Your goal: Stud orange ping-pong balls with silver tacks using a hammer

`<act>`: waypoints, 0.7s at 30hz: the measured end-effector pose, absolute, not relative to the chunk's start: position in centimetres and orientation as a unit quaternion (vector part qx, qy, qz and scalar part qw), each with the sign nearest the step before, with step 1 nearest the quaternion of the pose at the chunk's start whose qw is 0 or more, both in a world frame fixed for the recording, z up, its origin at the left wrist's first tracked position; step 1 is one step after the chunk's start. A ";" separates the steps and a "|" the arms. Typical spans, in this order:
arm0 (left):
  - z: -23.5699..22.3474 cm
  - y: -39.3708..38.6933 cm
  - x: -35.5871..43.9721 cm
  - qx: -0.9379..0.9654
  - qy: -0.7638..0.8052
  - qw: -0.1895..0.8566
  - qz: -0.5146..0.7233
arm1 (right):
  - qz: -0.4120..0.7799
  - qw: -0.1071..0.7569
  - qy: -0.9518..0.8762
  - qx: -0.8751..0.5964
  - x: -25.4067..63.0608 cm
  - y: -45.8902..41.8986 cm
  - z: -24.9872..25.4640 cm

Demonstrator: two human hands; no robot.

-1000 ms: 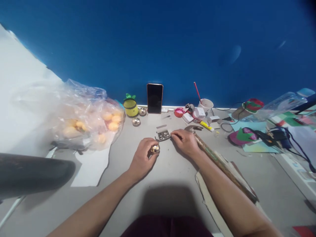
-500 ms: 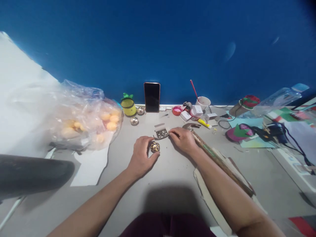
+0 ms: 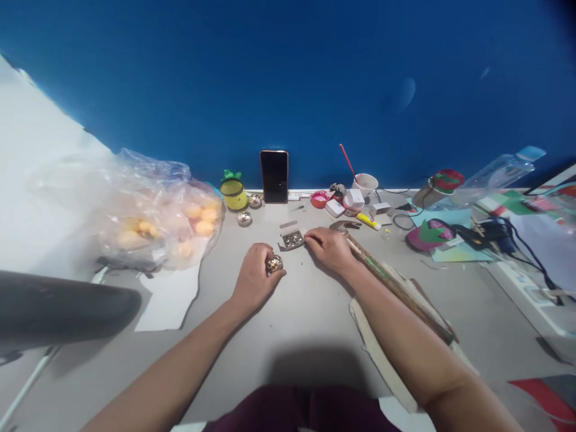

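My left hand (image 3: pixel 255 270) is curled round a small ball (image 3: pixel 274 263) dotted with shiny gold metal heads, held between thumb and fingers just above the table. To its right lies a small open box (image 3: pixel 293 240) full of shiny metal tacks. The fingertips of my right hand (image 3: pixel 330 247) are pinched together at the box's right edge. Behind my left hand are two more shiny studded balls, the nearer ball (image 3: pixel 244 219) and the farther ball (image 3: pixel 255 201). A hammer (image 3: pixel 373 261) lies beside my right wrist, partly covered by my forearm.
A phone (image 3: pixel 274 177) leans against the blue wall. Left of it stands a yellow-green pot (image 3: pixel 234 195); plastic bags (image 3: pixel 157 210) with orange balls lie farther left. Rightward are a white cup (image 3: pixel 365 183), a yellow tube (image 3: pixel 368 221), a power strip (image 3: pixel 531 294) and cables.
The view has shifted slightly. My left hand has turned the ball, and its fingers now cover more of it. The tack box looks tilted differently, with my right fingertips still at its edge.
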State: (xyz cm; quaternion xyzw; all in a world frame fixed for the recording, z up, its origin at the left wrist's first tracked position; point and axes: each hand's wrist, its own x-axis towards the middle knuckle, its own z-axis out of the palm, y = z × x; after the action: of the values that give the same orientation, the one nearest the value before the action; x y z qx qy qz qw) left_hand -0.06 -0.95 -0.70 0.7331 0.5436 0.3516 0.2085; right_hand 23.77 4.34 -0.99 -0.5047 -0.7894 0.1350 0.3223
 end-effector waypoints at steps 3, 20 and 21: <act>-0.5 -0.8 0.0 0.736 0.553 0.230 0.315 | 0.135 0.311 -0.790 -0.510 23.7 4.3 -0.7; -0.7 -1.5 0.1 0.810 0.455 0.164 0.333 | 0.083 0.244 -0.807 -0.531 23.3 4.4 0.3; -0.6 -1.5 0.1 0.813 0.448 0.157 0.338 | 0.081 0.246 -0.807 -0.530 23.3 4.5 0.3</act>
State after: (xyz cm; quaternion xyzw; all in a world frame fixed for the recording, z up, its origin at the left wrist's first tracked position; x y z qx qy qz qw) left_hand 0.12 -1.48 -0.63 0.8126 0.4479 0.3381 0.1570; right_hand 23.31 4.46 0.28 -0.5303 -0.8073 0.0808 0.2459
